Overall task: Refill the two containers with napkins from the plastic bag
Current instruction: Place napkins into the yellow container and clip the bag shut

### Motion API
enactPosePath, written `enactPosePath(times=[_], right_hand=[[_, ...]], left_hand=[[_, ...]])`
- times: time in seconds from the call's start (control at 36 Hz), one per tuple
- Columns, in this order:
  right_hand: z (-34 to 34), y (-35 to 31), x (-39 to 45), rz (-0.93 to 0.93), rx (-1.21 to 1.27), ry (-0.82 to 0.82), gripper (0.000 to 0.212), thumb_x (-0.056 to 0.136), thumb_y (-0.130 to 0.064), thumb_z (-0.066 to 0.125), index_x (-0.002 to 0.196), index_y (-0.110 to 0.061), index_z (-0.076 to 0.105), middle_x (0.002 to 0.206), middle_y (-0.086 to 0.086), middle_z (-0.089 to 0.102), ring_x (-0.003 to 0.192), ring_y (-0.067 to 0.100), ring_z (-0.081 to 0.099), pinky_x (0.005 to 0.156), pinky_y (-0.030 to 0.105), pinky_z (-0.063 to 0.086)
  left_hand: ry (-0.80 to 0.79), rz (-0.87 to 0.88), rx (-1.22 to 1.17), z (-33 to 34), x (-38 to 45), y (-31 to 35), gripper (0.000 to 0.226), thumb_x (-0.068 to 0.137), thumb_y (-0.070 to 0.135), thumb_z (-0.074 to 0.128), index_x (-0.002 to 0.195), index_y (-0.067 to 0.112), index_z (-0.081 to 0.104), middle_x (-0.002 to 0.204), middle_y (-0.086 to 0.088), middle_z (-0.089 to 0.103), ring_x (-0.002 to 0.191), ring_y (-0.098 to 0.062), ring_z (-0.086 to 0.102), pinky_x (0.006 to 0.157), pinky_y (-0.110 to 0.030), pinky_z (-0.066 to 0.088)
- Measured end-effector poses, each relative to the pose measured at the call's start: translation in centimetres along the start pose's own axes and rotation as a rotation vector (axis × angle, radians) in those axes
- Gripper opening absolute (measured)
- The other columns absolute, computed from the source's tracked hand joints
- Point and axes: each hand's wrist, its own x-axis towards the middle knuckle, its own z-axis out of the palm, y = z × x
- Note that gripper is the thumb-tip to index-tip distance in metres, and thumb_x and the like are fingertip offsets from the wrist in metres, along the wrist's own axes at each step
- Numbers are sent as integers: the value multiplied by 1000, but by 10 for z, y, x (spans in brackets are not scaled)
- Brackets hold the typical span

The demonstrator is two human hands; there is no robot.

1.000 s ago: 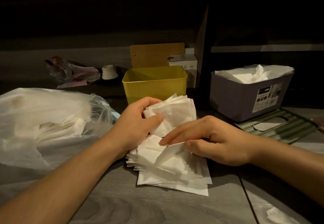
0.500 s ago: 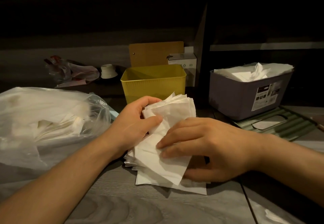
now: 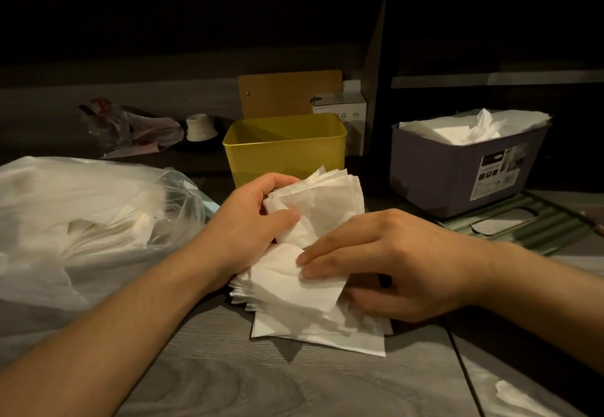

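My right hand has slid over and now clasps the near end of the napkins on the worktop, my left hand gripping the far end, ready for the empty yellow container.

Your white napkins lie in a loose, fanned stack on the table, near centre. Just beyond stands the yellow bin, open. The grey bin, far right, is heaped with napkins. The clear bag, left, holds more.
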Motion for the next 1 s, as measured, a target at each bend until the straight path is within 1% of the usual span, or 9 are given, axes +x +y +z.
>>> enactPosePath(times=[0.11,0.19,0.31,0.42,0.53,0.64,0.78,0.92,1.0], right_hand=[[-3,-1,1,7,5,-98,48,88,-19,70,134,-13,63,141,2,58,129,14,54,102,34,47],[-5,-4,3,-2,-19,-151,53,90,-33,71,139,-18,58,146,-1,52,134,12,48,106,34,43],[-2,-4,3,-14,-63,-115,55,92,-43,71,139,-17,58,144,0,55,132,14,52,103,37,45],[2,-4,3,-21,-50,-47,43,96,-35,67,133,-15,64,139,2,61,126,16,58,100,38,48],[0,-3,2,50,116,-8,34,98,-24,57,128,-11,68,137,2,63,126,10,58,102,32,49],[1,-2,2,109,201,26,33,97,-17,53,124,-9,70,134,1,65,124,6,59,101,27,50],[5,1,4,70,116,81,36,88,-5,66,123,-8,69,124,2,66,117,14,61,93,35,53],[3,-4,6,-54,7,77,34,87,-10,73,121,-8,70,121,4,66,112,17,62,91,35,51],[7,-2,7,-89,-103,67,31,88,-10,73,119,-8,72,118,4,69,108,19,64,88,37,51]], left_hand=[[22,-4,11,1,-1,3,32,96,6,62,113,33,66,96,5,75,88,-23,72,80,-52,60],[38,0,25,2,-2,3,32,95,6,61,111,33,67,94,2,75,89,-28,71,79,-54,58],[49,-3,33,3,-2,4,33,95,5,61,111,33,67,94,5,75,87,-24,71,78,-52,59],[55,-9,44,4,-2,4,33,95,7,62,110,36,66,94,8,74,86,-19,72,79,-51,60],[59,-5,32,3,-3,4,32,95,8,62,109,36,67,94,2,75,90,-31,71,81,-58,57],[50,-5,28,3,-2,3,32,95,7,62,110,35,68,93,3,75,89,-30,71,80,-57,57],[21,-11,5,3,-2,5,31,95,6,62,110,33,69,94,-5,76,91,-38,70,81,-63,56],[14,-4,-29,2,-2,6,29,96,4,60,111,28,69,98,-15,74,95,-46,66,81,-63,53],[1,0,-49,3,-3,5,29,96,4,60,110,27,69,99,-14,74,95,-45,67,81,-61,55]])
